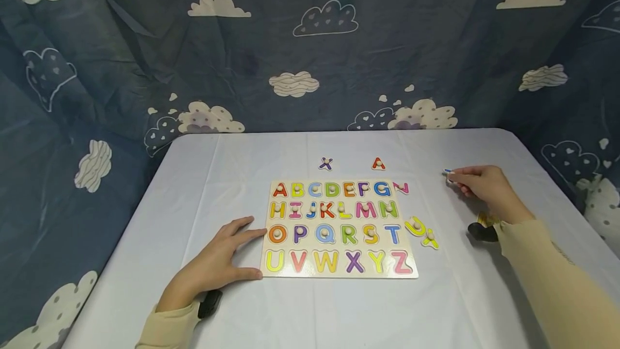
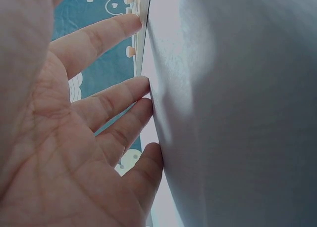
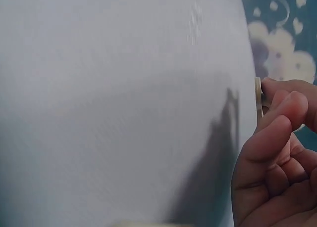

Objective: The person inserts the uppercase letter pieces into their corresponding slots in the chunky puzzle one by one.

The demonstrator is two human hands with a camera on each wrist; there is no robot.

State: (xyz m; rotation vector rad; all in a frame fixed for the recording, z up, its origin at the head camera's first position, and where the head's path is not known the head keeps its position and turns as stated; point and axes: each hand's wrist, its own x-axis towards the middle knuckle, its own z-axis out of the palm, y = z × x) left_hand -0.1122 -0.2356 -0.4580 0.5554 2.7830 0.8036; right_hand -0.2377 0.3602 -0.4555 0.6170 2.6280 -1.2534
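Note:
A wooden alphabet puzzle board (image 1: 310, 244) lies flat on the table, with knobbed letter pieces in its upper rows. The bottom row shows letters without knobs. At the board's left edge rests my left hand (image 1: 215, 260), fingers spread and fingertips touching the rim; the left wrist view shows the straight fingers (image 2: 106, 103). Off to the right, my right hand (image 1: 484, 185) pinches a small letter piece (image 1: 446, 171) just above the cloth. Its blue face is seen nearly edge-on, so the letter is unclear. In the right wrist view that piece (image 3: 258, 96) is a thin wooden edge.
Behind the board lie a purple X (image 1: 325, 163) and a red A (image 1: 378, 164). Along its right side are a pink N (image 1: 401, 188), a yellow U (image 1: 415, 226) and a yellow Y (image 1: 429, 239). Something yellow (image 1: 483, 218) is partly hidden by the right wrist.

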